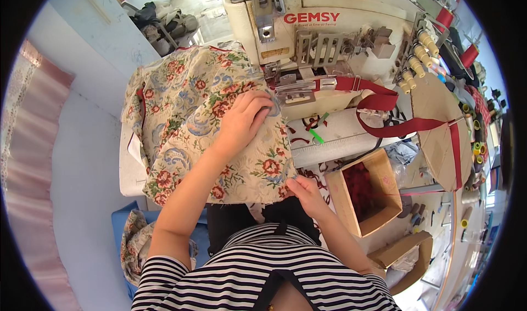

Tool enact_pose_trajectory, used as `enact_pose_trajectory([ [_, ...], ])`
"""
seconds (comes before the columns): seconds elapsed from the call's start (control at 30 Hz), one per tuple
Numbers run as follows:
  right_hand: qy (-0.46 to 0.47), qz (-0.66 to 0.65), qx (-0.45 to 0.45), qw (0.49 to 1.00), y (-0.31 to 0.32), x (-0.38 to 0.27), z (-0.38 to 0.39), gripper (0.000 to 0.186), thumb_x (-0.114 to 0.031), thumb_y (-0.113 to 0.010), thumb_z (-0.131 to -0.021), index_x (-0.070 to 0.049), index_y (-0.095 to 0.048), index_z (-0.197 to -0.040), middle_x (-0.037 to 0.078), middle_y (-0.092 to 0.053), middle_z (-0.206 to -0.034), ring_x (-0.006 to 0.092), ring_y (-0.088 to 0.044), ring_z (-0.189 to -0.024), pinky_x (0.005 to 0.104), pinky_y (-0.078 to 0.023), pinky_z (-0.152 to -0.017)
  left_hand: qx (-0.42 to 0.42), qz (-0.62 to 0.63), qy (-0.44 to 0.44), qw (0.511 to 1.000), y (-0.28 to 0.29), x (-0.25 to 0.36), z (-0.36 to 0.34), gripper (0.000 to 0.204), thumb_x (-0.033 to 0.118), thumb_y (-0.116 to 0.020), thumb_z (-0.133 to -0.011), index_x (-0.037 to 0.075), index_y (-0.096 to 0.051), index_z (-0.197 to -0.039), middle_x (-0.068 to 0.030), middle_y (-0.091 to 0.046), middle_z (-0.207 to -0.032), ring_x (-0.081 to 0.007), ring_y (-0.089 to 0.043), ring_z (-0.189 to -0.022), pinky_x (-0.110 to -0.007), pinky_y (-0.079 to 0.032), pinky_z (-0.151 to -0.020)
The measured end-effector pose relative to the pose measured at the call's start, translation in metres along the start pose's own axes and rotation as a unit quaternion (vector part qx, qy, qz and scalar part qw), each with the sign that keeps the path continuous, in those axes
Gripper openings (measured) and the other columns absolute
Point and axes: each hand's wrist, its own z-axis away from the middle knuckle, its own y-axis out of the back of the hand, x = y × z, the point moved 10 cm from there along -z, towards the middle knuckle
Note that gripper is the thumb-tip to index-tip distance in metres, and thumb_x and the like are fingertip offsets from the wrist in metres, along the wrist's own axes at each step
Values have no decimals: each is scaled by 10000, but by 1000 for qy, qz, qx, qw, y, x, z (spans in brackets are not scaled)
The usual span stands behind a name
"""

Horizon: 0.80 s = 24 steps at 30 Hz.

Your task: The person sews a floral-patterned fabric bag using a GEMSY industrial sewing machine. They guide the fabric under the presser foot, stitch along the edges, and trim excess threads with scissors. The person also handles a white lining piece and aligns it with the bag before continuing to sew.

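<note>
Hands were apart: the left hand [245, 119] lay palm down on the cloth [189, 127], the right hand [309, 194] pinched its near right corner. The cloth covered the surface [130, 180] to its near edge, beside the machine [351, 14]. Red binding [213, 47] on the cloth's far edge seemed done, while raw right and near edges seemed left.

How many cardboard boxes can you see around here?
2: one box with dark red material inside, to the right of the right hand; another box below it, near the right elbow. Others may be hidden.
</note>
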Motion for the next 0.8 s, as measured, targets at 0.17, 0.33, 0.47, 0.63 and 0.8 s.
enact_pose_trajectory([
  [0.17, 18, 96, 4, 995, 10, -9, -1, 290, -214, -485, -986, 47, -610, -980, 15, -628, -896, 67, -564, -824, 233, -478, -750, 14, -8, 1, 1000, 0, 4, -3, 138, 42, -599, -841, 53, -593, -979, -74, -588, -1082, -283, -561, -1022, -361, -455, -861],
  [0.33, 27, 69, 17, 997, 13, -12, -7, 288, -221, -495, -984, 40, -615, -973, -20, -621, -897, 42, -520, -826, 216, -437, -770, 6, -4, 12, 1000, 0, 0, -9, 140, 37, -583, -848, 46, -588, -987, -84, -582, -1065, -285, -559, -1014, -356, -455, -850],
  [0.47, 22, 63, 11, 998, 15, -17, -11, 310, -242, -484, -989, 39, -615, -982, -24, -616, -903, 36, -513, -828, 216, -432, -767, 5, 3, 12, 1000, -2, -3, -12, 131, 33, -572, -858, 38, -585, -989, -94, -579, -1055, -290, -560, -1004, -354, -456, -842],
  [0.63, 36, 42, 8, 998, 11, -28, -21, 311, -251, -483, -989, 33, -610, -1000, -19, -614, -907, 33, -513, -813, 210, -429, -755, 12, 6, 26, 1000, 1, -14, -19, 129, 44, -579, -850, 63, -586, -977, -78, -579, -1007, -290, -554, -951, -360, -466, -793],
  [0.8, 35, 68, 28, 997, 14, -33, -31, 313, -256, -479, -993, 17, -614, -919, -45, -585, -838, 32, -482, -772, 221, -420, -745, 19, -16, -20, 999, 10, 4, -8, 156, 47, -577, -848, 23, -584, -1002, -111, -589, -1091, -331, -546, -1093, -422, -408, -974],
])
